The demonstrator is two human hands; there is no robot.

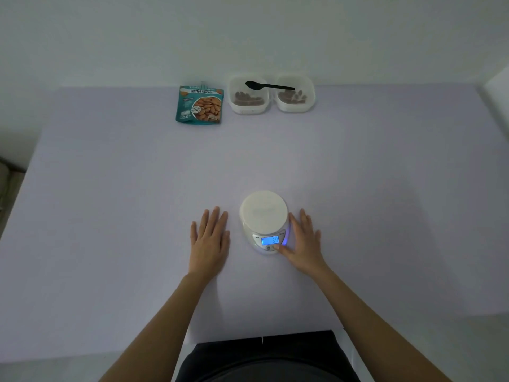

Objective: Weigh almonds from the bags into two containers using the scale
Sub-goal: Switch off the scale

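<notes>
A white round kitchen scale (264,213) stands on the lilac table, its blue display (270,240) lit and its platform bare. My right hand (302,241) lies flat beside the scale's right side, and its thumb touches the front of the scale near the display. Flat on the table to the left of the scale rests my left hand (210,238), fingers straight, holding nothing. At the far edge a teal bag of roasted almonds (200,104) lies flat. To its right stand two white containers (248,95) (295,94) with almonds inside. A black spoon (268,86) lies across both rims.
The lilac table (110,202) runs to a white wall at the back. Its left edge slants down past a dark floor area at the far left. My dark clothing shows at the near edge.
</notes>
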